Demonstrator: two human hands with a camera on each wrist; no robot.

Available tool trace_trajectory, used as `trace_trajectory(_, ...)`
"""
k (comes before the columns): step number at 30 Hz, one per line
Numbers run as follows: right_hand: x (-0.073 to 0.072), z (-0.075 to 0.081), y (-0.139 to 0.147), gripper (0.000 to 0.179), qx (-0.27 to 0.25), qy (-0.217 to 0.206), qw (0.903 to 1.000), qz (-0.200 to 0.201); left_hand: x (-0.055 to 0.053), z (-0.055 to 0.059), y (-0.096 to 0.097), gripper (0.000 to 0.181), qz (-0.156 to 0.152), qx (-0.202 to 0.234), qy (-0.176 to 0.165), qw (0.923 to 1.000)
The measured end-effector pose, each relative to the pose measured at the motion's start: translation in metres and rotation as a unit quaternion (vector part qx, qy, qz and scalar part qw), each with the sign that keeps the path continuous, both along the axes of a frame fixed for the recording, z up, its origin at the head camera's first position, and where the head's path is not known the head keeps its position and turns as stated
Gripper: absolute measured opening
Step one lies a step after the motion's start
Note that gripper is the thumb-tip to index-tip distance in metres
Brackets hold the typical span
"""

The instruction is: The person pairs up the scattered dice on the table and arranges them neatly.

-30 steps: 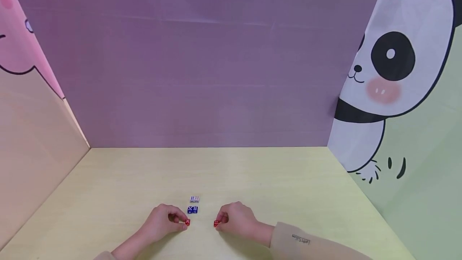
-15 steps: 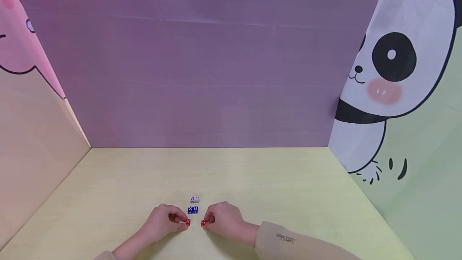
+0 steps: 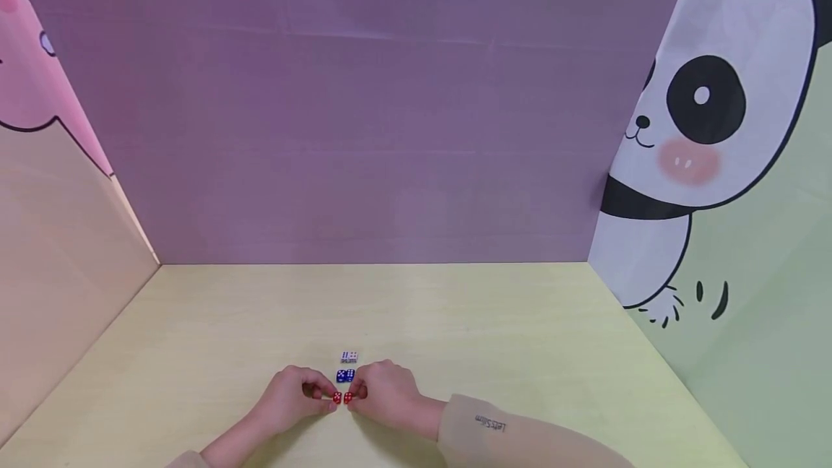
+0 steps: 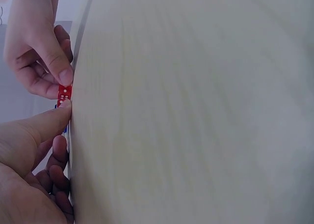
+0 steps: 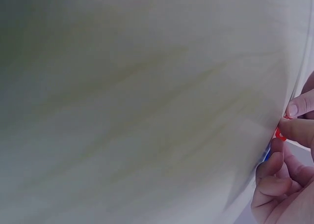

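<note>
Red dice: two are present, one in each hand. The left red die (image 3: 336,398) is pinched between the thumb and fingertips of the left hand (image 3: 290,401). The right red die (image 3: 347,397) is pinched in the same manner by the right hand (image 3: 388,401). The two dice stand side by side on the table, just beside each other; whether they touch cannot be told. Each die projects from the tips of the fingers that grip it, toward the other hand. In the left wrist view, one red die (image 4: 64,94) shows between a thumb below and a fingertip above.

Just beyond the red pair lies one blue die (image 3: 346,375), near the knuckles of both hands. Beyond that lies one white die (image 3: 349,357), apart from either hand. The count is four dice: two red, one blue, one white.

A beige sleeve (image 3: 520,435) covers the right forearm.

The surface is a pale yellow-green wooden table (image 3: 455,323). Three panels enclose it: a plain purple back wall (image 3: 364,114), a left wall (image 3: 45,186) in pink and tan, and a green right wall (image 3: 767,258) bearing a cartoon panda (image 3: 705,103).
</note>
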State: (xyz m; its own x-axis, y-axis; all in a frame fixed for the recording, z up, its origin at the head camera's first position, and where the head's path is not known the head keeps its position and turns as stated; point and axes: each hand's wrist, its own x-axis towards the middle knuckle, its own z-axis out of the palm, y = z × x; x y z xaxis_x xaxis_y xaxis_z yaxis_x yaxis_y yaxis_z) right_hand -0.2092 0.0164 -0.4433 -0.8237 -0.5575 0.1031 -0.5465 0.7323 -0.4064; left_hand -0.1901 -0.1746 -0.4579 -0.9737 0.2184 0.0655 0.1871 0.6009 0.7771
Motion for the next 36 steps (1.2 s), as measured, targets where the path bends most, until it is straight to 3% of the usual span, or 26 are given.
trace_trajectory(11, -0.001, -0.002, -0.003, 0.012, -0.008, -0.012, 0.9999, -0.006, 0.000, 0.000, 0.002, 0.014, -0.001, -0.007, -0.003, 1.0000)
trace_trajectory(21, -0.002, 0.002, 0.012, 0.013, -0.008, -0.021, 0.9997, -0.014, 0.000, 0.001, -0.001, 0.016, 0.005, 0.001, -0.007, 1.0000)
trace_trajectory(25, -0.006, 0.013, 0.027, 0.012, -0.013, -0.030, 0.9995, -0.006, 0.000, 0.002, -0.004, 0.018, -0.001, 0.004, -0.022, 0.9998)
trace_trajectory(29, -0.013, 0.031, 0.049, 0.012, -0.031, -0.016, 0.9990, 0.029, 0.001, 0.009, -0.001, 0.010, 0.001, -0.017, -0.024, 0.9996)
trace_trajectory(32, -0.017, 0.046, 0.068, 0.011, -0.052, 0.006, 0.9975, 0.049, 0.003, 0.019, 0.007, 0.001, 0.017, -0.043, 0.001, 0.9989)
trace_trajectory(36, -0.019, 0.064, 0.093, 0.010, -0.071, 0.033, 0.9958, 0.047, 0.007, 0.037, 0.013, 0.006, 0.053, -0.082, 0.057, 0.9936)
